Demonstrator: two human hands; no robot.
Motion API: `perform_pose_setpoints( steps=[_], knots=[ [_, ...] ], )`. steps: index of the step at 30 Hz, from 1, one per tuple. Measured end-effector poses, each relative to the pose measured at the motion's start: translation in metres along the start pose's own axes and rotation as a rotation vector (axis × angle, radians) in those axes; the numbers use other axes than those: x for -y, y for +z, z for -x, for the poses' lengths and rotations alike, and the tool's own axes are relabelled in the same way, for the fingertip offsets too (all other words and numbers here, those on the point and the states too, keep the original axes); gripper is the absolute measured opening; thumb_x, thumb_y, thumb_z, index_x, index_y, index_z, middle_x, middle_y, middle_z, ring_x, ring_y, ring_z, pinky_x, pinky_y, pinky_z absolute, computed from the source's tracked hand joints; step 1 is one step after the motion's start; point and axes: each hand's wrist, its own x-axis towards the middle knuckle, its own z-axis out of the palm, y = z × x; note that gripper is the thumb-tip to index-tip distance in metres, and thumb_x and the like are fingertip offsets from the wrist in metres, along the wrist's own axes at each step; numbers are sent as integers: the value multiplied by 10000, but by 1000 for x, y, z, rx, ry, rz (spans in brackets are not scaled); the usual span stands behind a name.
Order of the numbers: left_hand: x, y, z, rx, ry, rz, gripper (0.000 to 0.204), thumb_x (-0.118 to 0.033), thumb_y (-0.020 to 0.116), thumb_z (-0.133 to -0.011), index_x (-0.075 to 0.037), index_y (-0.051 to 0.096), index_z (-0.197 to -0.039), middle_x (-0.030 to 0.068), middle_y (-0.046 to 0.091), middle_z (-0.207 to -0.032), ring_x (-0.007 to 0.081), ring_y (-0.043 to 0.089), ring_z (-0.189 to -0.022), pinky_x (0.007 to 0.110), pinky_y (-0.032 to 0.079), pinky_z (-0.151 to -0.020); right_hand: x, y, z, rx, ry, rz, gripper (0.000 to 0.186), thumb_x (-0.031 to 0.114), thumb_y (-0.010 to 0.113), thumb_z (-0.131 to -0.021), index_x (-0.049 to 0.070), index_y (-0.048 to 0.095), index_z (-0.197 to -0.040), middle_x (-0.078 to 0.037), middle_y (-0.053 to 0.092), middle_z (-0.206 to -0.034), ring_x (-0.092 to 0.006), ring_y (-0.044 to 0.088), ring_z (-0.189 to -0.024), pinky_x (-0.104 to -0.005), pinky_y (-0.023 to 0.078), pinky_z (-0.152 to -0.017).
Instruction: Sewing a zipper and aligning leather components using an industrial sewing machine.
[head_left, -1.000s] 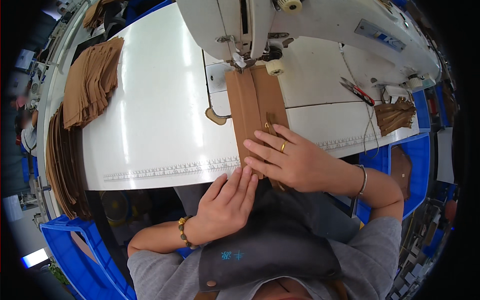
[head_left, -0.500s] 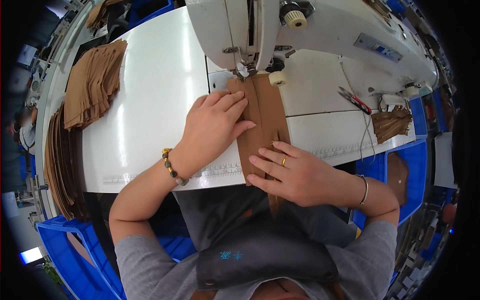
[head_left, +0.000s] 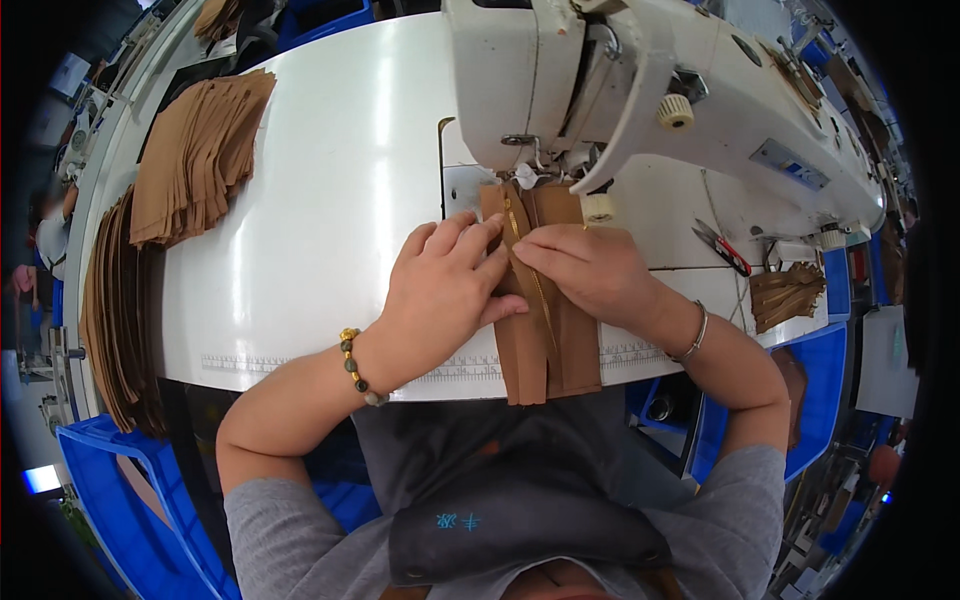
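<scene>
Left hand (head_left: 445, 285) lies flat, palm down, fingers close together and stretched toward the right, pressing on the left part of the brown fabric strip (head_left: 545, 345). Right hand (head_left: 590, 270) comes in from the right, fingers bent and close together, tips pinching or pressing at the strip's centre seam; exact grip hard to tell, the fingertips overlap the left hand's. Neither hand wraps around anything.

The strip sits centre frame on the white table (head_left: 320, 220), running from under the sewing machine (head_left: 620, 90) head down past the table's near edge, where its lower end hangs over. A thin gold zipper line runs down its middle. Top end goes under the presser foot area; the needle is hidden by machine parts.

Stack of cut brown pieces (head_left: 195, 155) upper left on the table, another long pile (head_left: 115, 320) along the left edge. Scissors (head_left: 722, 245) right of the hands, small brown bundle (head_left: 785, 295) further right. Blue bins (head_left: 110, 490) lower left and lower right. Beaded bracelet on the left wrist, metal bangle on the right. Frame edges dark and bent; background at left blurred.
</scene>
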Motion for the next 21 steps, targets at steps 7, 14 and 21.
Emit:
perform_pose_setpoints(
  steps=[7, 14, 21],
  knots=[
    [-3, -4, -1, 31, -161, 58, 923, -303, 893, -655, -38, 537, -1465, 76, 565, -1457, 299, 526, -1338, 435, 416, -1106, 5, 4, -2, 45, -74, 47, 228, 136, 717, -761, 62, 728, -976, -41, 694, -965, -200, 716, -867, -319, 591, -726],
    [-4, -5, -2, -25, -155, 91, 911, -270, 905, -619, -45, 544, -1424, 91, 516, -1522, 319, 500, -1376, 449, 413, -1092, 6, 6, -4, 44, -95, 79, 243, 149, 720, -728, 59, 716, -953, -32, 660, -914, -202, 705, -924, -337, 587, -801],
    [-1, -1, -1, 96, -69, 18, 812, -302, 887, -682, -30, 559, -1373, 114, 511, -1558, 330, 466, -1432, 491, 417, -1110, 6, 4, 0, 213, 109, 86, 337, 147, 739, -769, 48, 691, -1087, -50, 687, -1143, -238, 714, -955, -350, 563, -824]
  ],
)
